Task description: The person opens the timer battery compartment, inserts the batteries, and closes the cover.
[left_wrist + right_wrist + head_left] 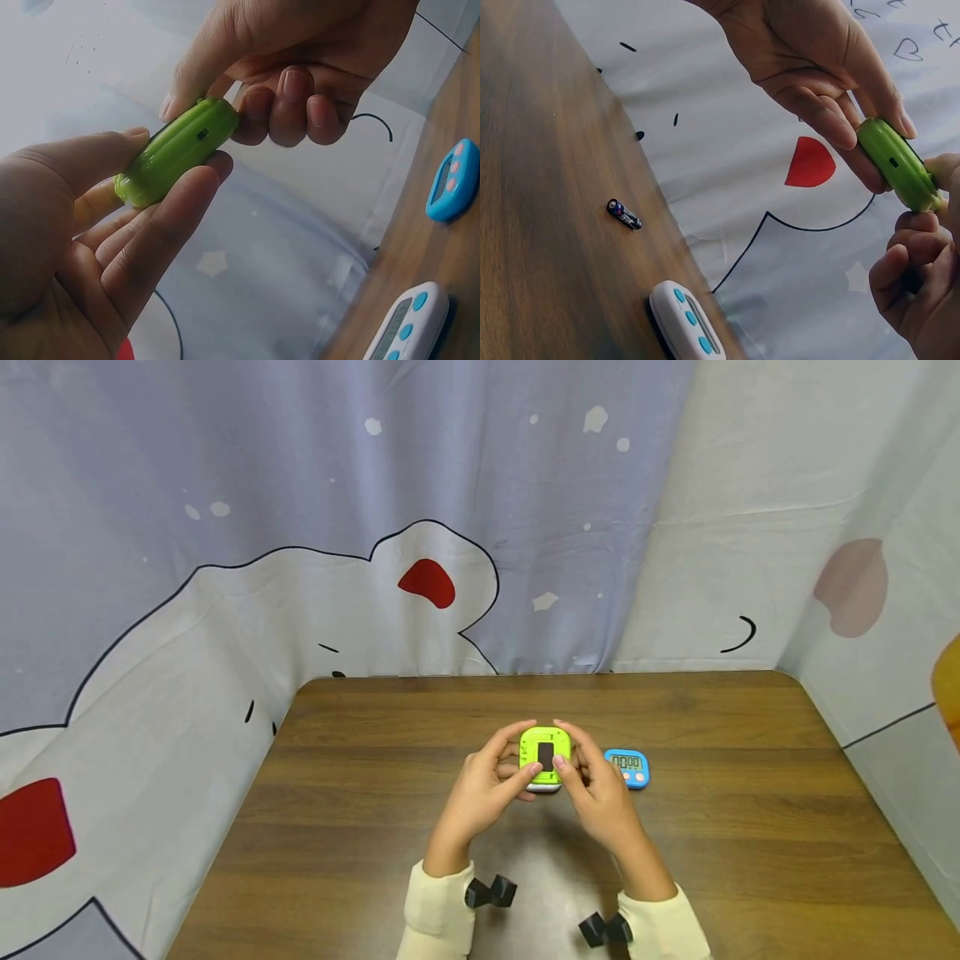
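A green timer (536, 746) is held up between both hands, its back with a dark rectangular patch facing the head camera. My left hand (480, 789) grips its left side, thumb on the back and fingers behind. On the other side my right hand (603, 797) pinches it, thumb beside the dark patch. The left wrist view shows the green rim with a small dark slot. A blue timer (639, 767) lies on the table just right of the right hand. Its display reads zeros in the head view.
A white timer (681, 324) with blue buttons lies on the wooden table (337, 827), mostly hidden behind the green one in the head view. A small dark battery (624, 214) lies nearby in the right wrist view. Printed curtains (525, 485) hang around the table.
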A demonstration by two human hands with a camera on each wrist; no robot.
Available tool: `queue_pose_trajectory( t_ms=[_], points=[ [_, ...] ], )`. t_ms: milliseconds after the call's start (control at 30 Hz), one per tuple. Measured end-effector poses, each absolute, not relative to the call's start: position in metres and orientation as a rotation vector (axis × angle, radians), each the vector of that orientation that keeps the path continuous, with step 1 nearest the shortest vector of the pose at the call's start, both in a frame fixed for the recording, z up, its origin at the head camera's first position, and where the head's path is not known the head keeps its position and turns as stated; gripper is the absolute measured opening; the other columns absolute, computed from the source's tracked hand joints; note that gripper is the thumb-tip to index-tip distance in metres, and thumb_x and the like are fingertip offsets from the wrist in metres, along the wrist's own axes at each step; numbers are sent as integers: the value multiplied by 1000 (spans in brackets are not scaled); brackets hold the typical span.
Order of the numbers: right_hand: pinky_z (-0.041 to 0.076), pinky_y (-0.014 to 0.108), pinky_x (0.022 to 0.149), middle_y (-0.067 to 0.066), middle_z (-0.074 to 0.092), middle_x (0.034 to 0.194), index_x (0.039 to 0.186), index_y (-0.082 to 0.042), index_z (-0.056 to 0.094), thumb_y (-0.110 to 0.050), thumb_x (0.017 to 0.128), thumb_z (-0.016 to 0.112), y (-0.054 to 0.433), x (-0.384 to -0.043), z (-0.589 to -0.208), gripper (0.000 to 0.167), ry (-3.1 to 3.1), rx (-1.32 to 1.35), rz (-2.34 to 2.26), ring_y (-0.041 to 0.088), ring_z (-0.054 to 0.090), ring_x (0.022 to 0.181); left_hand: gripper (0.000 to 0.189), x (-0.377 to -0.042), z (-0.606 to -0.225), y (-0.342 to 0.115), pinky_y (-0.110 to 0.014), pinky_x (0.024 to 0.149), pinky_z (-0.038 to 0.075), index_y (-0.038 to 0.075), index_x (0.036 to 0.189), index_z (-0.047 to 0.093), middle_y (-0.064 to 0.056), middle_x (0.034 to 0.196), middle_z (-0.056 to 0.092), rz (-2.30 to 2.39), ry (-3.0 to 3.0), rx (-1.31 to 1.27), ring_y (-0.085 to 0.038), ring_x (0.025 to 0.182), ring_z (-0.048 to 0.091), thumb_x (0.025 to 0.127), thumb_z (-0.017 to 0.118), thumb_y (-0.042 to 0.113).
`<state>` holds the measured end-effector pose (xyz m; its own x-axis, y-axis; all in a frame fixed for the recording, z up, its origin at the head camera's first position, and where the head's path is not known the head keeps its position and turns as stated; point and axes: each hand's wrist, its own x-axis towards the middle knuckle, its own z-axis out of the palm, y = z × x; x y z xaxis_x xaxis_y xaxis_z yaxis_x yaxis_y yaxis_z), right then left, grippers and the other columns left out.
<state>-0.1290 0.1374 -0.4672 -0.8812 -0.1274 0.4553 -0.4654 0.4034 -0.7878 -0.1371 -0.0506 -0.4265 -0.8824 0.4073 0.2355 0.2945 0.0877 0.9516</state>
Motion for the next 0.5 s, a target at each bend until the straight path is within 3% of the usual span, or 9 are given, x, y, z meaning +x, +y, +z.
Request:
queue_pose_trajectory(
  t_ms=[100, 233, 500],
  points=[
    [45, 26, 53, 0, 58, 79, 145, -16, 42, -10, 101, 52, 138, -128, -467, 45, -2341, 539, 1530, 9, 53, 61, 52, -136, -425, -49, -40, 60, 60, 14, 143, 45, -19, 107, 66, 1943, 2225, 730, -36, 84, 71, 94, 64, 6],
    [49, 29, 61, -1, 62, 89, 146, -19, 38, -9, 102, 49, 138, -127, -468, 46, -2345, 561, 1573, 11, 59, 71, 52, -135, -424, -49, -44, 61, 59, 14, 142, 45, -18, 107, 66, 1943, 2220, 729, -31, 83, 71, 94, 64, 6],
    [47, 29, 60, -2, 57, 84, 147, -17, 34, -10, 103, 46, 139, -128, -470, 46, -2371, 612, 1525, 12, 54, 69, 52, -136, -424, -50, -37, 60, 60, 9, 142, 45, -19, 108, 66, 1939, 2219, 743, -37, 84, 70, 94, 63, 4]
  ],
)
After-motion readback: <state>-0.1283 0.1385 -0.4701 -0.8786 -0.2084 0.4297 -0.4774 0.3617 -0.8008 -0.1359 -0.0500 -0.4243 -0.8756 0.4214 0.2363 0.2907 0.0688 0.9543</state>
